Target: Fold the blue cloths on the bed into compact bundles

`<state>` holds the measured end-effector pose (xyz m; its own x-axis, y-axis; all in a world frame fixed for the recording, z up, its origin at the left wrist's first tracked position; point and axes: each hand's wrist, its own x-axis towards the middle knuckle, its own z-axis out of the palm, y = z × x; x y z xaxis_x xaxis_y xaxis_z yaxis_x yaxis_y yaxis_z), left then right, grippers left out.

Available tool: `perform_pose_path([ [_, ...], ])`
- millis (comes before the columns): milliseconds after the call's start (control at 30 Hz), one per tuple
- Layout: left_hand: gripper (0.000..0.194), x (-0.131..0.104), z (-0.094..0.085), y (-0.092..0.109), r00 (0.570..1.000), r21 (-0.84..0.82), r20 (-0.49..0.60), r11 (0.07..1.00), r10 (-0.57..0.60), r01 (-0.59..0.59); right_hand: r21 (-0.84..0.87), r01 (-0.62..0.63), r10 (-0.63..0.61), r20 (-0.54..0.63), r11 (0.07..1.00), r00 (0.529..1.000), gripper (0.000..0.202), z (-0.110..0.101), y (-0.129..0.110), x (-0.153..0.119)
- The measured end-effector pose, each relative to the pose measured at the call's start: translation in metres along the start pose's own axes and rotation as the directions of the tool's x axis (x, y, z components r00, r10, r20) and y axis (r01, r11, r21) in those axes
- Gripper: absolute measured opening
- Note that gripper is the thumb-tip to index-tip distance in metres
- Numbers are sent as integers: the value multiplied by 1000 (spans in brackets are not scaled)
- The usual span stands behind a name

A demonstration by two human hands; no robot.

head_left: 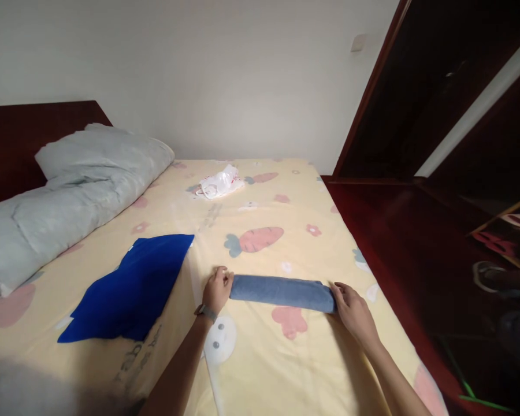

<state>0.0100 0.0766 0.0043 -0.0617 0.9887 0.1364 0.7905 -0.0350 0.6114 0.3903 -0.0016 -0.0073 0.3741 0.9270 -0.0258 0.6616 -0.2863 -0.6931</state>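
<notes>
A grey-blue cloth rolled into a long tube (281, 292) lies across the yellow patterned bedsheet (286, 370). My left hand (217, 290), with a watch on its wrist, presses against the roll's left end. The roll's right end is under the fingers of my right hand (352, 309). Left of the roll, a bright blue garment (132, 289) lies flat on the sheet, apart from both hands.
A pale grey duvet (69, 196) is piled along the bed's left side by a dark wooden headboard (8, 138). A crumpled white plastic bag (220, 182) lies at the far end. The bed's right edge drops to a dark red floor (416, 254) beside a wardrobe.
</notes>
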Motion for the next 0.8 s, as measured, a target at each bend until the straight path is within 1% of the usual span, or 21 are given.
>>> perform_pose_path([
  [33, 32, 3, 0, 4, 1000, -2, -4, 1000, -25, 25, -17, 11, -11, -17, 1000, 1000, 57, -1, -1, 0],
  [67, 34, 5, -1, 8, 998, -22, 24, 998, -60, 61, -32, 42, -43, -34, 999, 998, 57, -3, -1, -2],
  [133, 40, 6, -2, 12, 984, -77, 132, 988, -121, 132, -70, 157, -161, -56, 985, 985, 55, -5, -1, -6],
  [167, 43, 7, -2, 13, 975, -104, 180, 984, -127, 147, -84, 216, -220, -42, 973, 975, 55, -6, -1, -7],
  [200, 45, 8, -1, 12, 969, -130, 219, 981, -115, 145, -81, 251, -252, -4, 965, 968, 58, -6, -1, -7],
  [233, 45, 9, 0, 11, 963, -155, 254, 979, -93, 135, -58, 248, -245, 53, 967, 968, 62, -6, -1, -5],
  [267, 44, 11, 1, 9, 952, -186, 296, 973, -75, 134, -27, 205, -201, 113, 978, 973, 70, -4, -1, -2],
  [333, 43, 17, 5, 4, 911, -259, 408, 949, -60, 179, 35, 57, -63, 206, 998, 976, 82, 0, -2, 9],
  [367, 44, 20, 7, 1, 884, -290, 463, 933, -59, 214, 66, -2, -15, 248, 998, 969, 82, 2, -4, 15],
  [400, 44, 22, 8, -1, 863, -313, 501, 918, -58, 243, 95, -32, 3, 289, 995, 957, 76, 3, -5, 21],
  [433, 45, 24, 9, -3, 857, -332, 512, 908, -56, 257, 122, -37, -6, 332, 992, 943, 65, 4, -8, 25],
  [467, 45, 24, 8, -4, 865, -350, 499, 903, -44, 248, 150, -28, -30, 370, 988, 929, 52, 4, -11, 27],
  [500, 44, 23, 7, -5, 883, -372, 468, 902, -21, 219, 175, -13, -58, 396, 984, 916, 43, 3, -15, 25],
  [567, 43, 15, 0, -5, 919, -431, 390, 894, 61, 123, 212, 34, -115, 382, 977, 917, 35, -4, -24, 14],
  [633, 39, 0, -12, 1, 936, -477, 314, 879, 158, 11, 239, 84, -161, 323, 967, 933, 31, -21, -36, -7],
  [700, 36, -20, -29, 17, 941, -474, 259, 877, 219, -73, 211, 164, -220, 276, 964, 936, 29, -53, -46, -35],
  [733, 34, -30, -40, 30, 943, -458, 225, 881, 245, -120, 175, 220, -260, 256, 960, 931, 29, -75, -49, -51],
  [767, 32, -41, -52, 48, 942, -436, 176, 881, 285, -185, 132, 283, -308, 231, 950, 923, 31, -102, -51, -68],
  [800, 29, -52, -66, 70, 934, -413, 102, 869, 343, -274, 92, 340, -352, 186, 936, 917, 35, -132, -49, -86],
])
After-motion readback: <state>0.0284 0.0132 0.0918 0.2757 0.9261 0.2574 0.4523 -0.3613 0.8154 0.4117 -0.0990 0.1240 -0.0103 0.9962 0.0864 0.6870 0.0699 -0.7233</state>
